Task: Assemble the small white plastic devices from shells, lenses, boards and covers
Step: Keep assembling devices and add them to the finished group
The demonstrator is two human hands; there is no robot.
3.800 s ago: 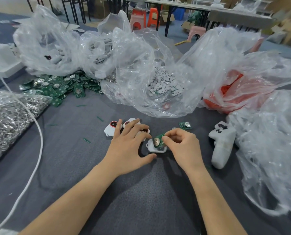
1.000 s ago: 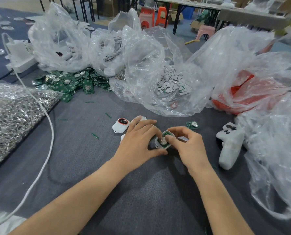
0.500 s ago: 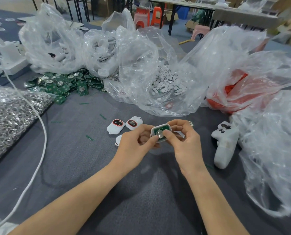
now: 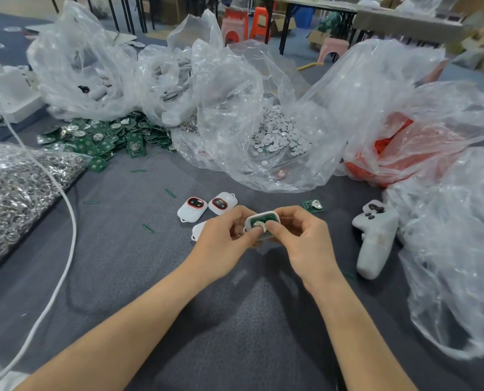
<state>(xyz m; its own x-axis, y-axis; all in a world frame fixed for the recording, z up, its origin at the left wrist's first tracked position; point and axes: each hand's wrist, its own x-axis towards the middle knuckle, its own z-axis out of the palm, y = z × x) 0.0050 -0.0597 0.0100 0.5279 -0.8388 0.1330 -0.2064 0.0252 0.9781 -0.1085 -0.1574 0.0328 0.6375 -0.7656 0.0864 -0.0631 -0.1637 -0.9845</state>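
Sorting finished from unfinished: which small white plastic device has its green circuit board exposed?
The white shell pinched between the left hand and right hand: its green board faces up. The two white devices lying beside them show red-ringed lenses instead.

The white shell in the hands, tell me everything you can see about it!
The shell is a small, rounded white tray, plastic by its look, open side up and tilted toward the camera. A green board with a round silvery disc sits inside. The left hand and right hand hold it between them above the grey table, thumbs on the board. Its underside is hidden.
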